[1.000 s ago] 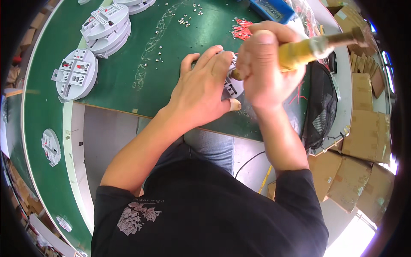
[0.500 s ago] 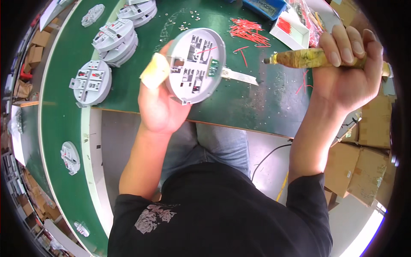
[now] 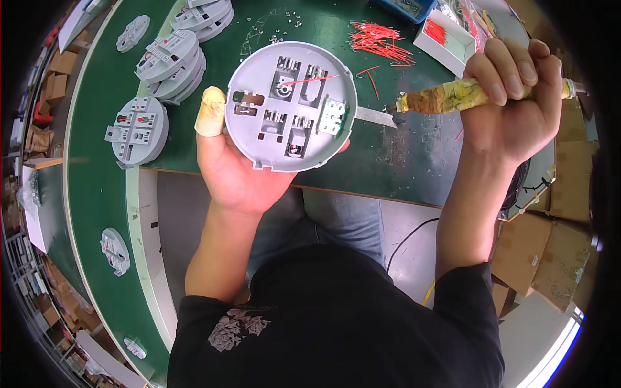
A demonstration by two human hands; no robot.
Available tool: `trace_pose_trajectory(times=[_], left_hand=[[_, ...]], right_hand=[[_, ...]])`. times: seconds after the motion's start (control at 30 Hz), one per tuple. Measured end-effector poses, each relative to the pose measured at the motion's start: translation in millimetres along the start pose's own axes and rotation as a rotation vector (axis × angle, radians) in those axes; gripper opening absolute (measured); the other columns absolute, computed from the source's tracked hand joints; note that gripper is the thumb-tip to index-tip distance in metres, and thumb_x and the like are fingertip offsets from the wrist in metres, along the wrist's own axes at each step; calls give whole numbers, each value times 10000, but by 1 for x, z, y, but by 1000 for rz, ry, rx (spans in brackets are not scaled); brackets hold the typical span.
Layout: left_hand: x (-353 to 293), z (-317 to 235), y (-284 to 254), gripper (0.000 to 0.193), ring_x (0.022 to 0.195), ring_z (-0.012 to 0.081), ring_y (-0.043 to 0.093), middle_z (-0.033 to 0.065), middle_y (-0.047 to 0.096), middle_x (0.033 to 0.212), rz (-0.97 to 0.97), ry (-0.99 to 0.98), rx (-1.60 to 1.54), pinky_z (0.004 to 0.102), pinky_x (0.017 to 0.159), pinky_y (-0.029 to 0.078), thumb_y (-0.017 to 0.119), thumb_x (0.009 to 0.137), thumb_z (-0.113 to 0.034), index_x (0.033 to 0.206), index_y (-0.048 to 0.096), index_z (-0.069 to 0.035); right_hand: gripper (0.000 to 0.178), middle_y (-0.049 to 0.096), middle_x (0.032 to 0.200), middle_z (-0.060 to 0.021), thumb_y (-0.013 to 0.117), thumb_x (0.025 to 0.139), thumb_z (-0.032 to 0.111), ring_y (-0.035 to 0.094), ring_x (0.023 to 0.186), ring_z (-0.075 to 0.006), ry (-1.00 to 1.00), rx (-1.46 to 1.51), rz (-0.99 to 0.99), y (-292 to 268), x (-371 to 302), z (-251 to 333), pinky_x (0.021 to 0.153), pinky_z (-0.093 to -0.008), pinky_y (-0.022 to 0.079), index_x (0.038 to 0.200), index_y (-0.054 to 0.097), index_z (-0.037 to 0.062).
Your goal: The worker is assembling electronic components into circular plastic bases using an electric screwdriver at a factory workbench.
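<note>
My left hand (image 3: 242, 178) grips a round grey plastic housing (image 3: 255, 139) from beneath, its open inside facing up. A worn yellowish cover wraps the thumb, which rests beside the rim. Inside are metal contacts, a small pale-green circuit board (image 3: 332, 116) at the right, and a thin red wire (image 3: 314, 80) lying across the upper part. To the right, my right hand (image 3: 514, 123) is closed round a tool wrapped in yellow tape (image 3: 446, 97), held above the table. Its dark narrow end points left toward the housing, apart from it; the tip is blurred.
Similar grey housings (image 3: 169, 57) stand stacked at the far left; another (image 3: 137, 132) sits nearer. Red wires (image 3: 378, 42) lie in a heap at the back, beside a white box (image 3: 446, 42) and a blue tray (image 3: 414, 8). A flat strip (image 3: 375, 117) lies on the green table (image 3: 362, 168).
My left hand has turned the housing to face upward more fully, and the thumb has moved out to the left. My right hand has moved slightly left and down with the tape-wrapped tool.
</note>
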State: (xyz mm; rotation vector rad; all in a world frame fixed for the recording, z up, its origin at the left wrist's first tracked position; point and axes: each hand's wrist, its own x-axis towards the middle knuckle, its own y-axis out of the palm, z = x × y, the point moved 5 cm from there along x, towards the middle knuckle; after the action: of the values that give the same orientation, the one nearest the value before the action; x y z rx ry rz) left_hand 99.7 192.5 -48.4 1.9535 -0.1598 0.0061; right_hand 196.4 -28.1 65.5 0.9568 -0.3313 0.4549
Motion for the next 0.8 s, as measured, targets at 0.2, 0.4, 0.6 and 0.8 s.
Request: trace_pose_trajectory(times=[0.2,0.4,0.6,0.8], left_hand=[[-9,0,3,760,1256,366,559,192,516,1416,-63,141,298,617,992,478,492,971,-562,1471,383,1],[3,13,16,792,1285,326,531,168,563,1338,76,539,1378,528,1017,430,780,824,-375,1410,409,7],[10,38,16,852,1319,331,476,180,551,1317,123,508,1973,487,1041,340,882,655,-221,1359,450,-13],[5,42,19,818,1351,310,454,167,569,1296,131,481,2001,505,1034,330,876,671,-229,1335,452,-7]], right_hand=[[169,487,701,-10,547,993,171,448,607,-127,10,92,17,1,-9,4,512,-263,405,964,610,17],[166,489,702,-1,543,989,171,455,601,-128,25,124,3,2,-14,3,509,-265,405,962,613,22],[202,481,680,1,523,1008,199,439,572,-118,-84,-230,109,25,-23,-22,470,-273,386,994,612,18],[234,472,656,-7,517,1022,224,415,522,-110,-73,-424,195,28,-32,-39,431,-273,360,1021,601,6]])
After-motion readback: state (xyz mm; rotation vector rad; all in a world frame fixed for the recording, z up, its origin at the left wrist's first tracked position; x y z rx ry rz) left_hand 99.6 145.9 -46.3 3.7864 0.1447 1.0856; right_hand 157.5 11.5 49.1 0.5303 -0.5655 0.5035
